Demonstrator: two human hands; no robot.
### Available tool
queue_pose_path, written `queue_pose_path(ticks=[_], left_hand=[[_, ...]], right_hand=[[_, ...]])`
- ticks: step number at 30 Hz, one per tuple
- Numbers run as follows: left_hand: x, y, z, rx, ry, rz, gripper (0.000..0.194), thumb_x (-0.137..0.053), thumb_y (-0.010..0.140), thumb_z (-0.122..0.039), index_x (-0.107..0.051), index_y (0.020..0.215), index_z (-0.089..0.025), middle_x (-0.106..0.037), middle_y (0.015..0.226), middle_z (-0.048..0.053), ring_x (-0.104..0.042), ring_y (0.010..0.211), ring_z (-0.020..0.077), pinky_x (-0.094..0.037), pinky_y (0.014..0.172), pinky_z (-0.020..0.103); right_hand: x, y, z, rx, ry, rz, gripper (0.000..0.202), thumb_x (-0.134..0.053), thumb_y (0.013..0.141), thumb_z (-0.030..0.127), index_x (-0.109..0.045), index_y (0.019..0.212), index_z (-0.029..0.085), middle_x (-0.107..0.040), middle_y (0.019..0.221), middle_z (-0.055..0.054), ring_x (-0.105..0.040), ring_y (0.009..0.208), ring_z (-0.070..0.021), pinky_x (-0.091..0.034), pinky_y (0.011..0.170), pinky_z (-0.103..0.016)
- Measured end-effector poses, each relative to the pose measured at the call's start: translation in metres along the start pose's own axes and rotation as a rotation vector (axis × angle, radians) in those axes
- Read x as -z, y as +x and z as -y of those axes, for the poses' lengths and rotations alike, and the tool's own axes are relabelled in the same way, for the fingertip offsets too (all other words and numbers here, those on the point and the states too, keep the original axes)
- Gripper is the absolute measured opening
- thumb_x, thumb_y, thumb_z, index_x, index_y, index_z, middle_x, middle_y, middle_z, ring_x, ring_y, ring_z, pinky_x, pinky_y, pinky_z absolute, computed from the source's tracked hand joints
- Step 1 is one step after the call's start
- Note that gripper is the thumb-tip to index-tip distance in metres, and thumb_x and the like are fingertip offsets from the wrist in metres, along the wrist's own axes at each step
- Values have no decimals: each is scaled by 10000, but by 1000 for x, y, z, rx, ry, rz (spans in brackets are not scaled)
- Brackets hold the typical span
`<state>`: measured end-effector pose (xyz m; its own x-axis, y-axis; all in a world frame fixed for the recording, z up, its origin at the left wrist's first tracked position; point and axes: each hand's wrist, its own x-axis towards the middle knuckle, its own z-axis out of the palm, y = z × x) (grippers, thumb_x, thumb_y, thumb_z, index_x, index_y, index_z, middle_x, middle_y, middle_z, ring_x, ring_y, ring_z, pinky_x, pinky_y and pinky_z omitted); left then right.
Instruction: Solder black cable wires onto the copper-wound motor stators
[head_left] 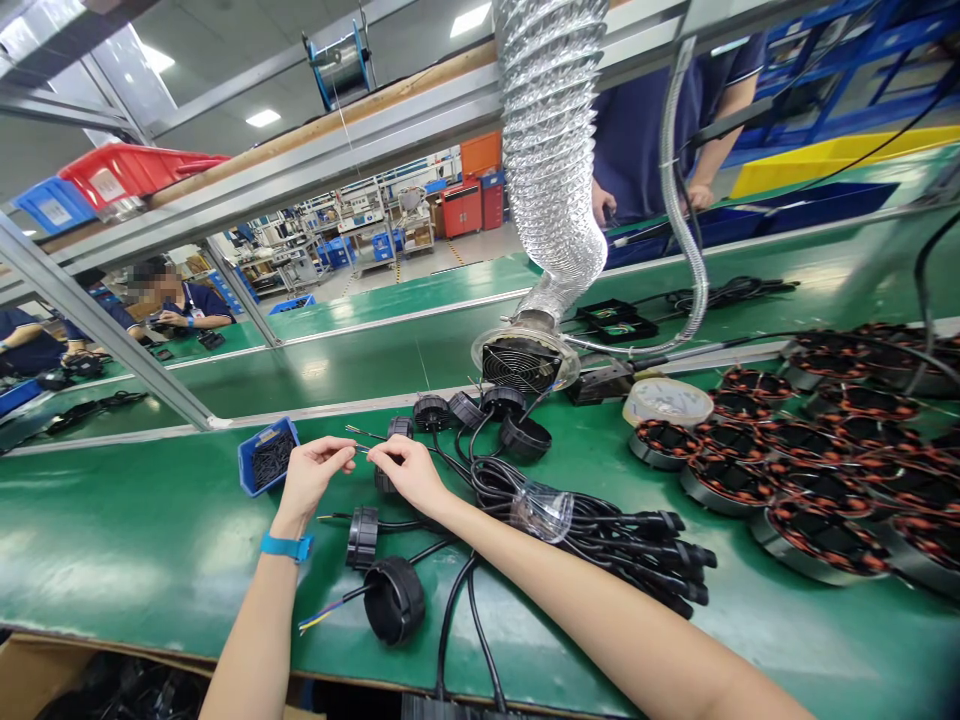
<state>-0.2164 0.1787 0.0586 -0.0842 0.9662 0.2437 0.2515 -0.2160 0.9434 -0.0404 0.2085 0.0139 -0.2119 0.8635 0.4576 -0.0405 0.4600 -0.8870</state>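
My left hand (315, 475), with a blue band at the wrist, is closed in a pinch at a thin wire (361, 449). Pinching the same thin wire from the other side is my right hand (411, 475), its fingertips close to the left ones. Whatever else lies between the fingertips is too small to tell. Around and below my right hand are black cables (487, 480) bundled with clear wrap (541, 512). Black round caps (394, 600) are threaded on the cable ends, and coloured bare wires (319, 615) stick out of one.
A small blue bin (246, 468) of short black pieces stands beyond my left hand. Several copper-wound motor stators (817, 540) cover the right side. A tape roll (667, 402) and a fume duct (551, 150) over a fan grille (521, 362) stand behind. People work across the bench.
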Motion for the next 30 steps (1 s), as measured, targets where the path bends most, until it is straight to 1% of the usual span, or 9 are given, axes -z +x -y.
queue_pose_path(ticks=[6,12,20,26,30], left_hand=[[-2,1,-1,19,-28,-14,263,-826,686,-332,-771,862,-144,-722,704,46,-648,616,148,-541,629,258],[0,1,0,15,-54,-39,259,-825,685,-318,-767,863,-139,-724,696,48,-646,606,147,-537,628,261],[0,1,-1,18,-21,25,258,-821,689,-341,-760,843,-142,-722,730,50,-638,613,145,-535,630,263],[3,2,0,18,-32,2,271,-824,686,-349,-753,844,-140,-721,731,49,-641,615,146,-535,628,264],[3,2,1,21,-25,11,276,-823,688,-351,-747,841,-134,-722,746,56,-642,616,147,-534,628,265]], right_hand=[[0,0,1,-1,-11,4,169,-626,863,186,-771,776,183,-672,731,-17,-591,701,-147,-425,681,-265],[0,0,0,9,-17,6,170,-626,864,202,-767,772,185,-679,735,-19,-595,705,-150,-436,687,-267],[1,-1,1,7,-19,17,165,-633,865,218,-762,766,190,-677,739,-17,-597,705,-149,-449,700,-273],[0,-1,1,-4,-23,7,168,-632,862,208,-766,764,183,-665,729,-20,-595,696,-150,-430,678,-269],[0,-1,2,-5,-16,8,165,-631,861,193,-766,768,175,-676,742,-24,-595,700,-148,-433,691,-269]])
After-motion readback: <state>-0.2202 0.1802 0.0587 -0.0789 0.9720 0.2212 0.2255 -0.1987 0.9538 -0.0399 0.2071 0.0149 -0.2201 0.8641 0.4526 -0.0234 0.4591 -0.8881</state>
